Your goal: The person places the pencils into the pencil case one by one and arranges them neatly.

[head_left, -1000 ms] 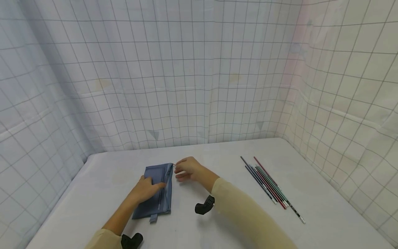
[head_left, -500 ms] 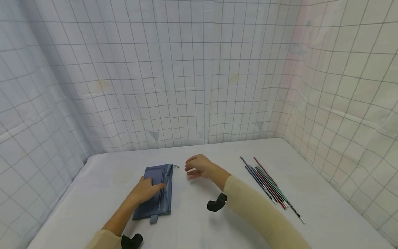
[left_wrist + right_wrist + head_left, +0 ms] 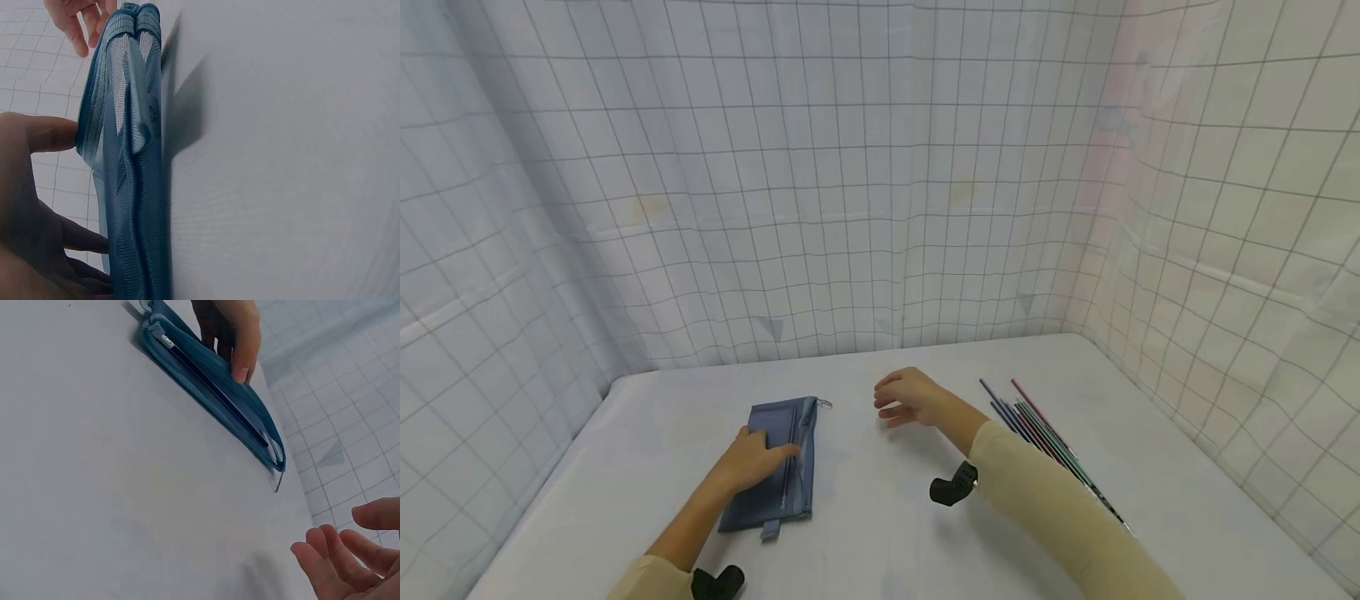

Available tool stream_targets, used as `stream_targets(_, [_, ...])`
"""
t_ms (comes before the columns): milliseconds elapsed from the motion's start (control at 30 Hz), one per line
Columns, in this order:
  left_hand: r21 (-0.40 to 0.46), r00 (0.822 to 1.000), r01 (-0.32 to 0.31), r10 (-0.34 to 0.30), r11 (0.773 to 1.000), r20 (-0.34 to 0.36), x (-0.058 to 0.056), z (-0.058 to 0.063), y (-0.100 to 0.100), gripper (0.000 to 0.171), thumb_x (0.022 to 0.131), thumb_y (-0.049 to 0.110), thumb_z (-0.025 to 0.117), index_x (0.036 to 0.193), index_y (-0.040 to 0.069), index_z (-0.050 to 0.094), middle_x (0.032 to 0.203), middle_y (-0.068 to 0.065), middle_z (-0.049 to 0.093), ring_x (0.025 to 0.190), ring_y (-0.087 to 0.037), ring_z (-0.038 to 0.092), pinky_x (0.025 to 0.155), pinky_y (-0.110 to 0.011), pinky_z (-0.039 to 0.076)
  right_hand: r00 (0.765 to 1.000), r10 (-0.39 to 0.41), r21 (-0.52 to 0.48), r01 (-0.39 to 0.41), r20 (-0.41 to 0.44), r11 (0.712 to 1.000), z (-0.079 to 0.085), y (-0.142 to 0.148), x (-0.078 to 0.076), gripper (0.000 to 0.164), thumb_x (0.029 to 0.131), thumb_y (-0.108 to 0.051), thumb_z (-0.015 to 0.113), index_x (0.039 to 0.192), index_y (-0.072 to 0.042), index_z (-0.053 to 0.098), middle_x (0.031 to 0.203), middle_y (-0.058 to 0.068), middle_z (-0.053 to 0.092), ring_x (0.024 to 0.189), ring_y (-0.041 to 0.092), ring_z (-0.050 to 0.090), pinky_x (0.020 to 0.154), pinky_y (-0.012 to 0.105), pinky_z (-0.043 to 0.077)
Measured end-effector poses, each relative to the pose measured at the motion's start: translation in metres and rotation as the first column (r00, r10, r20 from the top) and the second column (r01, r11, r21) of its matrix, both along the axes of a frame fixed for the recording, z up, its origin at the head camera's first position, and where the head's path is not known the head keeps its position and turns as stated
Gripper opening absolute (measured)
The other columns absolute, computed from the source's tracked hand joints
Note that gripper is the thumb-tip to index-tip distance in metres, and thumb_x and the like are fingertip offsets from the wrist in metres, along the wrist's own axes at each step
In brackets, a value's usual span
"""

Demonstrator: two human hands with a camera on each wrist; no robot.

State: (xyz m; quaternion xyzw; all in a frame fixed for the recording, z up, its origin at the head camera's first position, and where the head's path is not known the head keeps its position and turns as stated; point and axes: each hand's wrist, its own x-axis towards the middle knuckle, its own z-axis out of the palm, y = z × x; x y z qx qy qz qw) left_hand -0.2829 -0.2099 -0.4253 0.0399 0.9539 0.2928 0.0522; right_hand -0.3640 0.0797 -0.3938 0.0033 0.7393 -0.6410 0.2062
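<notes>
A blue zippered pencil pouch [image 3: 767, 497] lies flat on the left part of the table. Across its upper side rests my left hand [image 3: 751, 460], thumb reaching toward the zipper edge and fingers pressing on the fabric. The right wrist view shows the pouch's mouth parted, with a dark pencil [image 3: 215, 392] with a light end lying inside. My right hand [image 3: 913, 398] hovers over the table to the right of the pouch, fingers relaxed and holding nothing. Several coloured pencils [image 3: 1036, 408] lie in a loose bunch farther right, partly hidden by my right sleeve.
The white table [image 3: 857, 533] is enclosed by white curtains with a grid pattern [image 3: 865, 183] at the back and sides. A zipper-pull ring [image 3: 825, 403] sticks out at the pouch's far right corner. Each wrist carries a black camera [image 3: 953, 485].
My right hand has moved from the pouch's zipper-pull corner to the right, toward the pencils. My left hand and the pouch have stayed in place.
</notes>
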Motion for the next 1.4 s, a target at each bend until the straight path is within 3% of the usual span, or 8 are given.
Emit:
stream_targets(1100, [0.018,1.0,0.007,-0.007,1.0,-0.013,0.002,0.001,0.0,0.091,0.098,0.048,0.061,0.141,-0.028,0.036,0.151,-0.052,0.018,0.14,-0.065,0.025,0.109,-0.072,0.03,0.996,-0.061,0.105,0.067,-0.059,0.992,0.006,0.09,0.001,0.042,0.103,-0.011,0.063,0.139,0.008,0.056,0.123,0.024,0.066,0.11,0.039,0.068,0.082,0.041,0.061])
stream_targets(1400, [-0.061,0.998,0.014,-0.018,0.998,-0.06,-0.001,-0.007,-0.001,0.097,0.097,0.055,0.062,0.139,-0.029,0.038,0.149,-0.054,0.019,0.139,-0.067,0.025,0.109,-0.073,0.031,0.995,-0.038,0.163,0.054,-0.095,0.985,0.002,0.119,0.005,0.043,0.103,-0.011,0.062,0.14,0.01,0.053,0.127,0.028,0.063,0.111,0.04,0.068,0.083,0.042,0.061])
